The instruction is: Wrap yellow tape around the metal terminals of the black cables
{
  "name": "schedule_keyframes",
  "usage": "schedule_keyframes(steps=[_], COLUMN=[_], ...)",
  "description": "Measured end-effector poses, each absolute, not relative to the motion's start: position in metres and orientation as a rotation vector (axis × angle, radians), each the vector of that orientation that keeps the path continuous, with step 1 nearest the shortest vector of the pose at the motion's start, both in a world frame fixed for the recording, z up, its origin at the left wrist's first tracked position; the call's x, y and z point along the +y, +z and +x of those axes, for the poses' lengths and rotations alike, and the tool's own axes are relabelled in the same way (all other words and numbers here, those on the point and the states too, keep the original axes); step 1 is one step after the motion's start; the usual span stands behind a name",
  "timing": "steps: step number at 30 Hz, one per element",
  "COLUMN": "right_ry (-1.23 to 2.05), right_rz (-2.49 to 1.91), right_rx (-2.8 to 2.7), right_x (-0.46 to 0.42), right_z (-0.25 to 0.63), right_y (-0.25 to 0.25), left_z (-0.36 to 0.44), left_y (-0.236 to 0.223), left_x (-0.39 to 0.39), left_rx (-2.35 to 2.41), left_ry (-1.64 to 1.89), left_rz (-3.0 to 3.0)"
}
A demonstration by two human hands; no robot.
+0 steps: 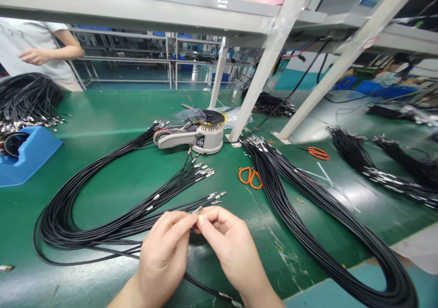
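Observation:
My left hand (167,248) and my right hand (231,242) meet near the front of the bench, fingertips pinched together. Between them sits a small silver cable connector (199,210), mostly covered by thumbs and forefingers. A bit of yellow shows at the right thumb tip. Just beyond and left of my hands lies a looped bundle of black cables (73,194) with silver connectors at the ends. Some black cable runs under my left hand and comes out below, ending in a metal end (230,299) at the bottom edge.
A grey tape dispenser (208,139) stands ahead, beside white shelf posts (255,66). Orange-handled scissors (253,179) lie right of it, near another long cable bundle (290,216). A blue tape holder (30,157) is at left. Behind the cable pile there stands a person (37,48).

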State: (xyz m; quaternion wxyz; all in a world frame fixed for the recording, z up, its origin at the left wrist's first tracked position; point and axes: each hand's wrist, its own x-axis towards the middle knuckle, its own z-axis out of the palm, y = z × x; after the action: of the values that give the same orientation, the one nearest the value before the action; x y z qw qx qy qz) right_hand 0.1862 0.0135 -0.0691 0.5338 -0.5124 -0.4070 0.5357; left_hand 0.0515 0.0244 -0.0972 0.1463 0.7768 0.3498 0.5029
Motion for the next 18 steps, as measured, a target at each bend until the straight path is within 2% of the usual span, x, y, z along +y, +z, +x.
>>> schedule_keyframes(steps=[18], right_ry=[1.207], right_rz=[-1.291], right_rx=[-1.093], right_x=[0.0141], right_z=[0.1844], right_y=[-0.0728], left_z=[0.0496], left_y=[-0.094], left_x=[0.0283], left_rx=[1.222], left_ry=[1.276], left_rz=[2.123])
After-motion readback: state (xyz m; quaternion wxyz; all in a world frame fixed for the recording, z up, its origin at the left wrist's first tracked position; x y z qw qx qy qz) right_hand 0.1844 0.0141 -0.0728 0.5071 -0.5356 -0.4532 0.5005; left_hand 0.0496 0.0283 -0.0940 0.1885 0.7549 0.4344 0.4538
